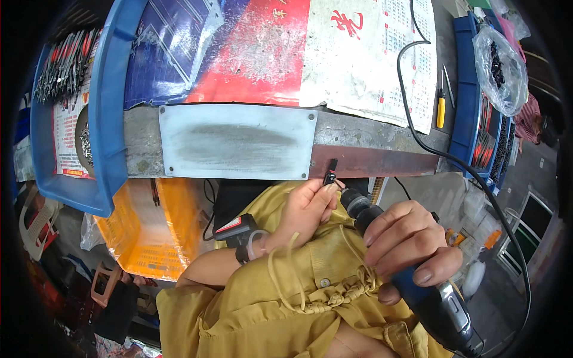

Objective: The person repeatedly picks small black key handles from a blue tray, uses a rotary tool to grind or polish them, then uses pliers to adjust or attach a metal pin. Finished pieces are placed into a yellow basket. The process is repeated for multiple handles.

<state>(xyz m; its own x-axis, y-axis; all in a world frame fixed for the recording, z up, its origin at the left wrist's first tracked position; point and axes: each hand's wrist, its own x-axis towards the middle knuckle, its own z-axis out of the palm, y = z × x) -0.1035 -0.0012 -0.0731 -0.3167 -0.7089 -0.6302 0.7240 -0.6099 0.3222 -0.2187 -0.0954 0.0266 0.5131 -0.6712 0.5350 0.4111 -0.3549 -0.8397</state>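
Observation:
My left hand [305, 209] pinches a small black part [330, 175] between thumb and fingers, at the front edge of the workbench. What kind of part it is, I cannot make out. Wrapped round a corded electric screwdriver [430, 301] is my right hand [409, 244]. The tool slants up and left, and its tip meets or nearly meets the black part; exact contact is too small to tell. On the bench just left of the hands lies a pale metal plate [239, 162] with a dark smudge, fixed at its corners.
A blue bin [112, 119] with red-and-black tools stands left, above an orange crate [146, 238]. At right are a yellow-handled screwdriver [441, 110], another blue bin [462, 89] and a clear bag [507, 77]. A black cord [406, 98] crosses the bench. Another person [528, 119] is far right.

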